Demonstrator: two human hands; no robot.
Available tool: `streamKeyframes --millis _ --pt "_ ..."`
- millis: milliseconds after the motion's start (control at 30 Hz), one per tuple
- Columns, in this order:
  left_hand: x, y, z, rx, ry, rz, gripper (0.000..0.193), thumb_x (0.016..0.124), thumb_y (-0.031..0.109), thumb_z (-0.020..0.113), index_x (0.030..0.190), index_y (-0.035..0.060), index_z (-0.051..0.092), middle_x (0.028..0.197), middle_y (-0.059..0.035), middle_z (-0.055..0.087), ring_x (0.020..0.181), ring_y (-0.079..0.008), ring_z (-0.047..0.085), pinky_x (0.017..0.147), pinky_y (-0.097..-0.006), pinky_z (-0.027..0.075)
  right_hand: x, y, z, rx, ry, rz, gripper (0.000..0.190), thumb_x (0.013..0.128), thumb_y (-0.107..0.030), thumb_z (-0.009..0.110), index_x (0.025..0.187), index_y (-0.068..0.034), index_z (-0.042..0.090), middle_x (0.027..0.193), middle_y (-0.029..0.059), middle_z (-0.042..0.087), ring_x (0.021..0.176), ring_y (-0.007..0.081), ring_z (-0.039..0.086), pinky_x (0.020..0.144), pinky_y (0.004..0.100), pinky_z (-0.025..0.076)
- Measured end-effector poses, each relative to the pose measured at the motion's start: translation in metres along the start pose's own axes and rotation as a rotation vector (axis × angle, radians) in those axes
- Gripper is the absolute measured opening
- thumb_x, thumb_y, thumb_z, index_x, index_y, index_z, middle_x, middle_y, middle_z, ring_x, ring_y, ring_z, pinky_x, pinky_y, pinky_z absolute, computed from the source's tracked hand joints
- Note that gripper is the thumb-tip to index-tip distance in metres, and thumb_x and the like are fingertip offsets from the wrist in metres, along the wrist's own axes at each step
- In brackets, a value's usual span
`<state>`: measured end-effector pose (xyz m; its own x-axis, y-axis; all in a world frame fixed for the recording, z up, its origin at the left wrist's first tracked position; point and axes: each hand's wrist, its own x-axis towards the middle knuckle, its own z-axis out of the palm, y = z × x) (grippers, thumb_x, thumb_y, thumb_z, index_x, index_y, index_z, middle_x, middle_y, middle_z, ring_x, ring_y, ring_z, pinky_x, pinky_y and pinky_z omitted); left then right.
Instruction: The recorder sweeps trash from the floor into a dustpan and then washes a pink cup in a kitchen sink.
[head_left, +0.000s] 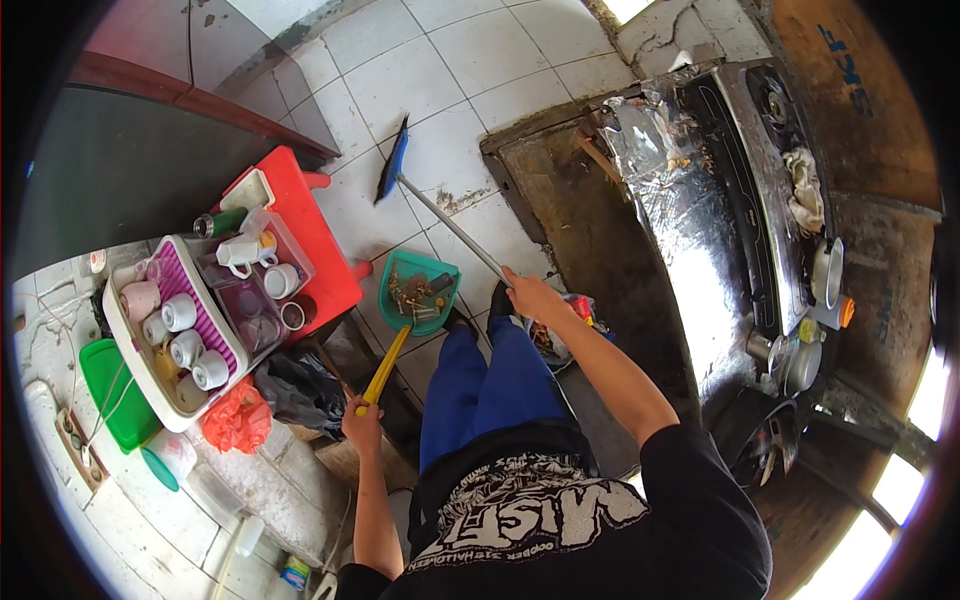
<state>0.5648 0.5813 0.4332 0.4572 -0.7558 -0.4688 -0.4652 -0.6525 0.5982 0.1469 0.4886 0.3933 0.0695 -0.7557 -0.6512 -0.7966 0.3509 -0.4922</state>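
Observation:
My left hand (363, 424) grips the yellow handle (386, 367) of a green plastic dustpan (385, 298). The pan lies on the floor tiles just ahead of my feet. Inside it is a heap of debris (416, 292), with brown scraps, short pale pieces and a dark lump. My right hand (531, 294) is closed around the grey metal handle (457, 229) of a broom. The broom's blue head with dark bristles (394, 159) is beyond the pan, over the white tiles; whether it touches them I cannot tell. A dark smear of dirt (457, 199) marks the tiles right of the broom handle.
A red plastic table (319, 247) at left bears containers, near a dish rack (244, 330) with several cups. A black plastic bag (300, 390) hangs below. To the right are a foil-covered counter (667, 217), a gas stove (757, 187) and a bag of rubbish (551, 345) by my leg.

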Motion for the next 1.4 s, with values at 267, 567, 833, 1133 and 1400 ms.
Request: streamKeyframes --millis 267,567,833,1133,1400 --pt "-0.033 0.017 0.014 0.044 0.081 -0.136 0.014 0.077 0.004 0.063 0.086 -0.0057 0.062 0.098 -0.0145 0.069 0.066 -0.0153 0.066 0.063 -0.026 0.055 -0.104 0.107 -0.015 -0.224 -0.111 0.132 0.065 0.091 -0.019 0.053 0.149 -0.014 0.025 0.085 0.0282 0.064 0.082 0.0476 0.064 0.072 0.0538 0.052" --pt "-0.06 0.019 0.046 -0.183 0.174 -0.125 0.016 0.076 0.003 0.064 0.088 -0.0068 0.062 0.093 -0.0132 0.069 0.066 -0.0147 0.066 0.062 -0.0265 0.054 -0.036 0.093 -0.046 -0.017 0.239 -0.186 0.064 0.092 -0.034 0.057 0.145 -0.005 0.035 0.086 0.0296 0.065 0.077 0.0505 0.062 0.076 0.0535 0.049" --pt "-0.078 0.027 0.08 -0.136 0.176 -0.128 0.017 0.074 0.001 0.063 0.089 -0.008 0.062 0.097 -0.0145 0.068 0.07 -0.0159 0.067 0.062 -0.0278 0.055 0.185 -0.022 -0.059 0.292 0.096 0.012 0.061 0.087 -0.017 0.05 0.145 -0.004 0.038 0.1 0.0223 0.068 0.085 0.0386 0.067 0.077 0.0442 0.053" --pt "-0.062 0.017 0.076 -0.008 0.082 -0.079 0.012 0.077 0.001 0.063 0.087 -0.006 0.062 0.088 -0.0127 0.068 0.066 -0.0157 0.067 0.058 -0.027 0.056 0.01 0.072 -0.024 -0.108 -0.017 0.196 0.059 0.09 -0.018 0.049 0.147 -0.023 0.035 0.106 0.0344 0.061 0.098 0.0499 0.061 0.087 0.0569 0.048" --pt "0.008 0.062 0.106 0.165 -0.056 0.076 0.016 0.075 0.012 0.066 0.085 -0.0009 0.065 0.067 -0.0147 0.065 0.064 -0.0226 0.07 0.059 -0.0324 0.053 -0.143 0.096 -0.003 0.007 -0.004 0.27 0.056 0.093 -0.02 0.051 0.146 -0.017 0.035 0.104 0.0305 0.063 0.094 0.0484 0.061 0.084 0.055 0.048"
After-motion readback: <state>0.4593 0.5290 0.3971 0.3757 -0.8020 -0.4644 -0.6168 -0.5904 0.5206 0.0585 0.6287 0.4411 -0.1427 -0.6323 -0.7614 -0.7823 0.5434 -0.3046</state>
